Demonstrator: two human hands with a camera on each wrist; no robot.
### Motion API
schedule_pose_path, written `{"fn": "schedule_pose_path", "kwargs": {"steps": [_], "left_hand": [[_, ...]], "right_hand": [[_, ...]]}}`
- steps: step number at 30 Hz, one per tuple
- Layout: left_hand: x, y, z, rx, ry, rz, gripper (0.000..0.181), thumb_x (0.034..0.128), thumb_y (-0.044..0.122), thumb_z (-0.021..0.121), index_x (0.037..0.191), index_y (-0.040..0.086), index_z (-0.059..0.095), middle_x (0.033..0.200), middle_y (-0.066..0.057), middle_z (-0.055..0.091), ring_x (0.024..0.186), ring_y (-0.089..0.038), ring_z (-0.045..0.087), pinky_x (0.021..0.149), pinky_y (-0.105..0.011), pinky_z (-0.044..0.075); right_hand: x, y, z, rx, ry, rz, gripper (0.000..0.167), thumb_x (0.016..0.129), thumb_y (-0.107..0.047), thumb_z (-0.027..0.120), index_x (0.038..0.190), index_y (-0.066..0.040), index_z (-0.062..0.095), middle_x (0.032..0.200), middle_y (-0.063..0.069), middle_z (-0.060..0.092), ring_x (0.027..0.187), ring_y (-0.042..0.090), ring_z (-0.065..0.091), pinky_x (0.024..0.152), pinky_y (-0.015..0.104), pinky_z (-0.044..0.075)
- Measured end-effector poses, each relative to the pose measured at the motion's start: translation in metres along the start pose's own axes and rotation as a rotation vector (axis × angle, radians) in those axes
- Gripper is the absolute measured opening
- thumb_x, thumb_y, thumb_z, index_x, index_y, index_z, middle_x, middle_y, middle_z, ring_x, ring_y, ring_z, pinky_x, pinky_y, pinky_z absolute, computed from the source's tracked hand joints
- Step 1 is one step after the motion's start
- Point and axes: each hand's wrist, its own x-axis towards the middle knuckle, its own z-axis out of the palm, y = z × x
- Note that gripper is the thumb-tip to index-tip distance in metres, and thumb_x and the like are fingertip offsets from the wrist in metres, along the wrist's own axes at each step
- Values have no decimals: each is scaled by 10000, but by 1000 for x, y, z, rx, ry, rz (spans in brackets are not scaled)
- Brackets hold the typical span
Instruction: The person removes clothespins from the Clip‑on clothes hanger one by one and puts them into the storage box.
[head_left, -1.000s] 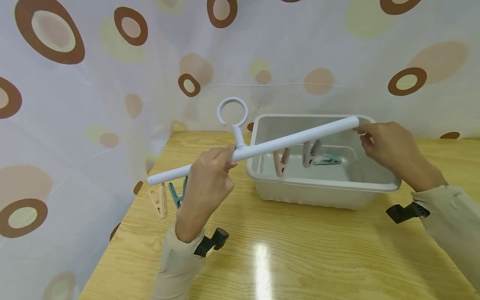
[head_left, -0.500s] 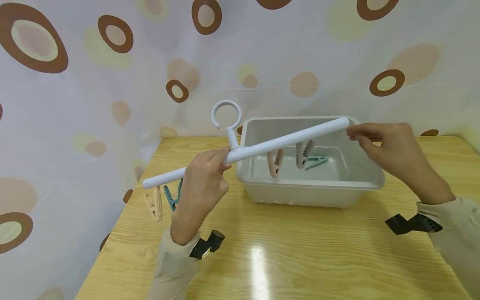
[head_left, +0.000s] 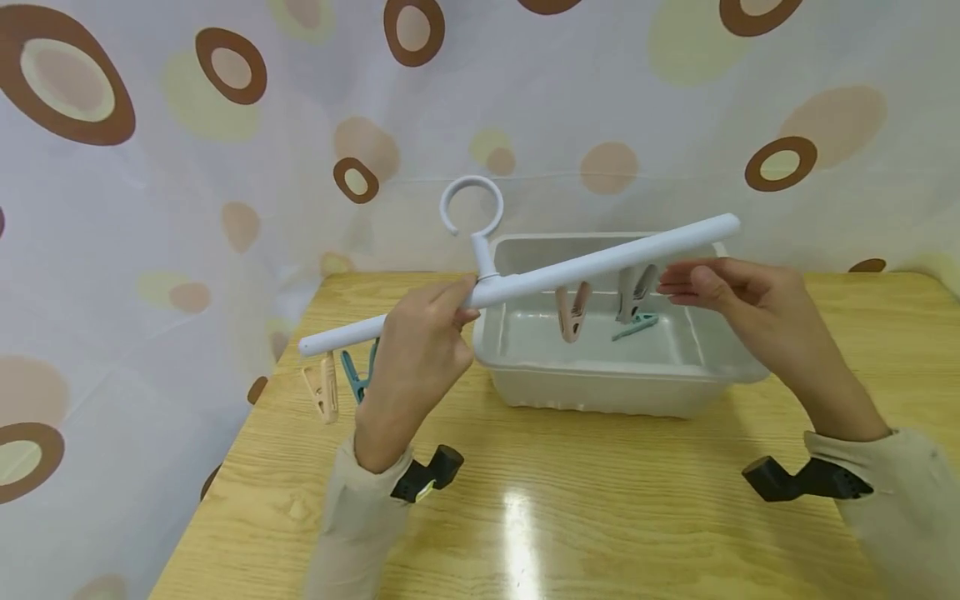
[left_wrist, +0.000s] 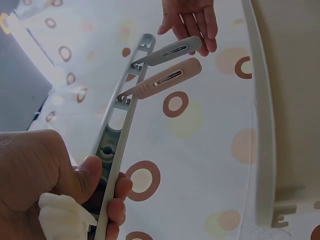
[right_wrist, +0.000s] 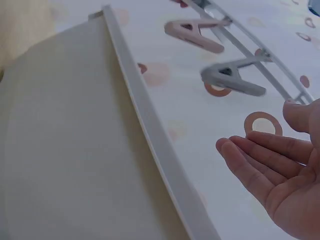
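Desk [head_left: 600,492] work: right hand [head_left: 757,310] moved off the end of the hanger [head_left: 525,282]

Patterned cloth [head_left: 562,100] rose behind the desk and along its left side. On the far part of the desk stood a pale basin [head_left: 607,392]. The white hanger was held in the air, partly over the basin, its right end tilted higher and its hook [head_left: 483,252] pointing up.

The left hand [head_left: 420,346] gripped the bar just left of the hook, apparently bearing it alone. The right hand had moved from beside the bar's right tip to below it, near the grey clip [left_wrist: 160,56]; its fingers were extended and held nothing. Whether they touched that clip could not be told. The hanger had risen slightly.

The pink clip [left_wrist: 150,87] and grey clip hung from the right half, the beige clip [head_left: 327,392] and teal clip [head_left: 350,373] from the left; a loose green clip [head_left: 636,327] lay in the basin. The freed hand suggested that the grey clip was already fastened, leaving the loose one unattached.
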Motion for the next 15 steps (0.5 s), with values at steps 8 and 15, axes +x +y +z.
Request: {"fn": "schedule_pose_path", "kwargs": {"steps": [8, 15], "left_hand": [[9, 7, 1, -47, 1, 19, 256, 802, -119, 660, 1049, -58, 686, 905, -125, 694, 786, -246, 660, 679, -334, 555], [12, 12, 4, -47, 7, 37, 243, 802, -105, 667, 1037, -47, 687, 886, -110, 688, 795, -246, 654, 695, -332, 548]], "right_hand": [[-8, -4, 15, 171, 19, 73, 299, 983, -32, 518, 1264, 5, 613, 1087, -25, 710, 947, 98, 691, 868, 168, 497], [-16, -4, 29, 254, 69, 55, 284, 963, 10, 538, 1233, 9, 626, 1056, 7, 723, 959, 112, 686, 873, 192, 502]]}}
